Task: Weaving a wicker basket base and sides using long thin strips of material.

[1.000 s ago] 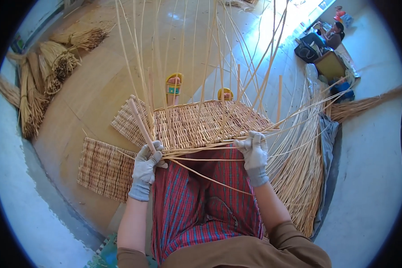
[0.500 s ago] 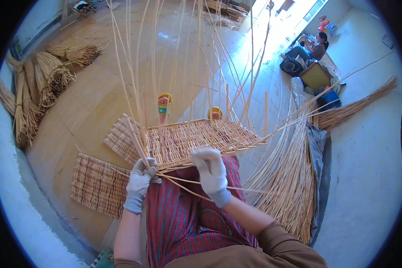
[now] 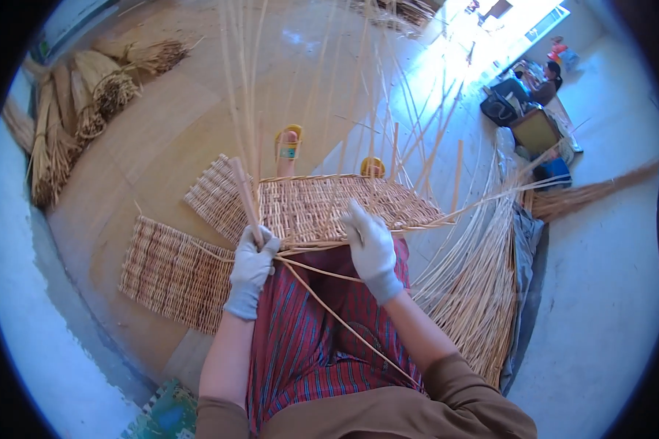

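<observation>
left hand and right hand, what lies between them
The head view shows the near edge of the woven panel, with loose strands and red striped cloth below.

The woven panel is mottled tan-brown, the lap cloth red with blue stripes.

The woven panel was matt plant cane, ridged and rough all over, while the peg looked like plain wood, smoother and dull. Off-white cloth gloves, soft and matt, covered the left hand and the right hand. The striped lap cloth was creased fabric. Loose stalks looked dry (rather straw-like), and the smooth floor had a faint gloss.
</observation>
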